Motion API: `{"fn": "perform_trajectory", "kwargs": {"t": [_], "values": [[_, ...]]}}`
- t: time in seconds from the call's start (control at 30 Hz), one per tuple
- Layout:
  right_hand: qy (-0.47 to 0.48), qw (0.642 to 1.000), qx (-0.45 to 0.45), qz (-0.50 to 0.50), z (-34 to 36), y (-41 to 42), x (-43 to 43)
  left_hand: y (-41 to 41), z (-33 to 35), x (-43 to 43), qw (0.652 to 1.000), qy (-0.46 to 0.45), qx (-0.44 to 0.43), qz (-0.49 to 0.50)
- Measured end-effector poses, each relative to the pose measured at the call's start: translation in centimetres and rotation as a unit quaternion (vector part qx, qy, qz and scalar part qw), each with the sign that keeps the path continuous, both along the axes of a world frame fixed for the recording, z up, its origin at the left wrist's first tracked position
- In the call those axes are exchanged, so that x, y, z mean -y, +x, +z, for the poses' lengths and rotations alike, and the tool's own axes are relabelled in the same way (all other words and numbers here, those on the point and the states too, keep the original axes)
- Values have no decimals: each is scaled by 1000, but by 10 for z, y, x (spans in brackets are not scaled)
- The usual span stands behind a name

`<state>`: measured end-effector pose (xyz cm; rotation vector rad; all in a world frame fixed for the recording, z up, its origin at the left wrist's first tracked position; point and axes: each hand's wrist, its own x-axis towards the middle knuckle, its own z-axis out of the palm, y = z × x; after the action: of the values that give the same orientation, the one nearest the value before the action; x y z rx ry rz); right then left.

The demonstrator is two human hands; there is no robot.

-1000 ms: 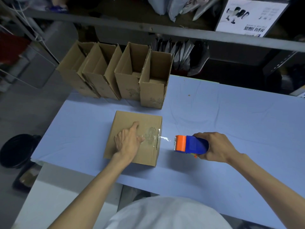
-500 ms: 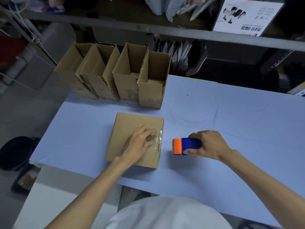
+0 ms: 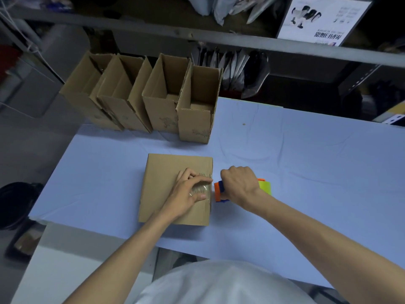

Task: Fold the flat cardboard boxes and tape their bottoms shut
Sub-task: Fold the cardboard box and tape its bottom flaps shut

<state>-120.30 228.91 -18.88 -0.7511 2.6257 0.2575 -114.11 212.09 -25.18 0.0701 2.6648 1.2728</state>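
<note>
At the centre of the frame the left hand (image 3: 190, 189) lies spread and pressed flat on the taped cardboard box (image 3: 175, 189) resting on the blue tabletop (image 3: 306, 172), while the right hand (image 3: 240, 185) grips the tape dispenser (image 3: 221, 191) just beside the box's right edge.

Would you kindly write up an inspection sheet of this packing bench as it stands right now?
Surface: pale blue table, creased, with a small speck at the far side.
Job's things: brown cardboard box lying closed face up, clear tape on it; four open brown cardboard boxes in a row at the far left corner.
Clutter: nothing seen on the table.
Hands: left hand flat on the tape; right hand gripping the orange and blue tape dispenser at the box's right edge.
Cables: thin wires at the far left, blurred.
Surroundings: grey metal shelf with plastic bags; black bin on the floor.
</note>
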Motion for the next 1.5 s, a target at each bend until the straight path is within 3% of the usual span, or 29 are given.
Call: {"fn": "perform_trajectory", "kwargs": {"t": [0.4, 0.5, 0.6, 0.67, 0.7, 0.77, 0.83, 0.97, 1.03, 1.17, 1.3, 1.5], "values": [[82, 986, -60, 135, -1, 5, 45, 2, -9, -2, 998, -26, -52, -1], [81, 988, -33, 131, -13, 5, 41, -1, -11, -3, 998, -42, -54, -14], [167, 984, 67, 6, -46, 4, -1, -4, -5, 4, 999, -25, -44, 0], [152, 986, 64, -28, -38, 0, -45, -7, -4, 5, 999, -11, -35, 12], [152, 988, 2, 9, -19, -6, -58, -8, -1, 3, 999, -18, -35, 21], [66, 996, -61, -4, 16, -24, -81, -16, 1, 4, 997, -40, -45, 38], [-12, 987, -136, -83, 33, -33, -91, -16, 0, 5, 999, -41, -30, 16], [-205, 948, -105, -222, -22, -5, -98, -23, 4, 4, 999, -28, -10, 15], [-280, 925, -90, -240, -54, 11, -97, -28, 6, 0, 999, -37, 1, 16], [-267, 931, -44, -245, -94, 28, -80, -38, 11, -4, 997, -63, 13, 34], [-276, 922, -56, -267, -102, 28, -67, -60, 24, -6, 990, -135, -29, 41], [-282, 911, -45, -299, -109, 32, -57, -88, 23, -20, 951, -279, 126, -47]]}}
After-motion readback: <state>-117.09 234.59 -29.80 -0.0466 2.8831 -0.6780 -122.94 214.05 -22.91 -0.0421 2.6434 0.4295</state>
